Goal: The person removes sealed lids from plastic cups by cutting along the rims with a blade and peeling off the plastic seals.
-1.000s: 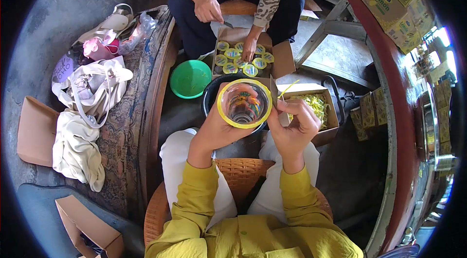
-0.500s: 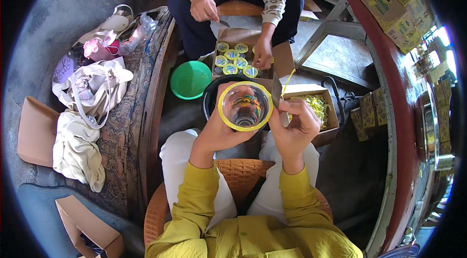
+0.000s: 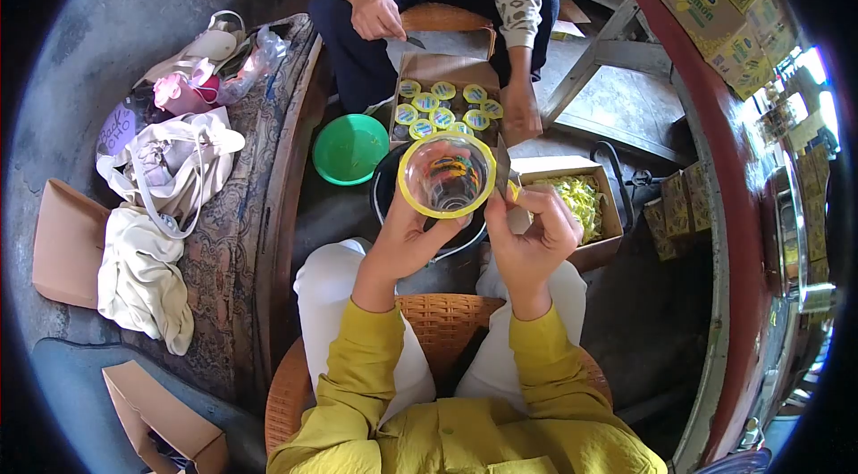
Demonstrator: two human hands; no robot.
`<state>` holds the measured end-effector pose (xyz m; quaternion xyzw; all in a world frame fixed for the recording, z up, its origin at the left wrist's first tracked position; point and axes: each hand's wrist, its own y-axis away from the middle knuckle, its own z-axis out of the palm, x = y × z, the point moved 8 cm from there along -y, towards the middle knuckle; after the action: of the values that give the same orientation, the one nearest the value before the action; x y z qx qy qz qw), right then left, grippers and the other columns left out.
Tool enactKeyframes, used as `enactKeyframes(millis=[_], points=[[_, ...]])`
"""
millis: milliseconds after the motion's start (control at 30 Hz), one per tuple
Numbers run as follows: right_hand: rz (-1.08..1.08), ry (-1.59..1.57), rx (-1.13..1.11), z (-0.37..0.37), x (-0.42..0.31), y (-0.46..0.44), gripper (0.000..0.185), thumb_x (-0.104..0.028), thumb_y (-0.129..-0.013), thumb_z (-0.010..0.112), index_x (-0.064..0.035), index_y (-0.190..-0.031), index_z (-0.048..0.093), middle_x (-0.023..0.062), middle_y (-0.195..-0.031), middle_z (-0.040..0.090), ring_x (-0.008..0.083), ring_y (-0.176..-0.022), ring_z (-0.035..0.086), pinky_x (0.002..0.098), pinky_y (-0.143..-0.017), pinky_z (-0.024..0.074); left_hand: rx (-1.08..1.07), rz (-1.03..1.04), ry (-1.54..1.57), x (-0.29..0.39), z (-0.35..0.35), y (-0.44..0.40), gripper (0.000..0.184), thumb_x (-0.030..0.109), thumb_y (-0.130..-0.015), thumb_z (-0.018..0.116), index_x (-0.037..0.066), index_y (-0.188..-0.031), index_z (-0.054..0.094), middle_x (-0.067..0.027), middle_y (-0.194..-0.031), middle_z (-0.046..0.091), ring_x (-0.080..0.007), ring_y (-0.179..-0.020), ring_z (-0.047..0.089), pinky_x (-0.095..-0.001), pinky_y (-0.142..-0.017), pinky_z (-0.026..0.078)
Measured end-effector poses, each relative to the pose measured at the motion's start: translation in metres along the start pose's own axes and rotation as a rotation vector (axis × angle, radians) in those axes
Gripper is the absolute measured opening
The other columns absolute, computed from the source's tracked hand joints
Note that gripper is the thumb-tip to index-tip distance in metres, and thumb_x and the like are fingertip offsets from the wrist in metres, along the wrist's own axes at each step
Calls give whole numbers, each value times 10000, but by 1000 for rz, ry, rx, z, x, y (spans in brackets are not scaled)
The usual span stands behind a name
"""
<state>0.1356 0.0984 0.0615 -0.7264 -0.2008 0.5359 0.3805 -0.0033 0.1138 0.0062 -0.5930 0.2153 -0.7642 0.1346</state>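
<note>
A clear plastic cup with a yellow rim is tilted so its mouth faces me, and coloured print shows through its wall. My left hand is closed round the cup from below and the left. On the cup's right side, my right hand pinches a thin, dark, flat blade upright beside the rim. A small yellow scrap shows at the right fingertips. The blade's handle is hidden by the fingers. Below the cup stands a dark basin, mostly covered by my hands.
Across from me, a co-worker's hand holds a small knife. Their other hand hangs beside a carton of yellow-rimmed cups. A green basin stands left, a box of yellow strips right.
The cup and both my hands have shifted slightly left. The long yellow strip above my right hand is gone from there. The co-worker's hand has moved from the cups to the carton's right side.
</note>
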Motion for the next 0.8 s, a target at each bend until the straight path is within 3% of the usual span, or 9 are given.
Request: enactKeyframes(millis=[800], points=[[-44, 80, 102, 1, -4, 8, 150, 54, -601, 701, -14, -707, 620, 87, -622, 591, 156, -522, 569, 227, -474, 427, 122, 16, -384, -2, -7, 3, 688, 117, -732, 682, -41, -1247, 254, -149, -1177, 348, -236, -1082, 437, -334, -912, 374]])
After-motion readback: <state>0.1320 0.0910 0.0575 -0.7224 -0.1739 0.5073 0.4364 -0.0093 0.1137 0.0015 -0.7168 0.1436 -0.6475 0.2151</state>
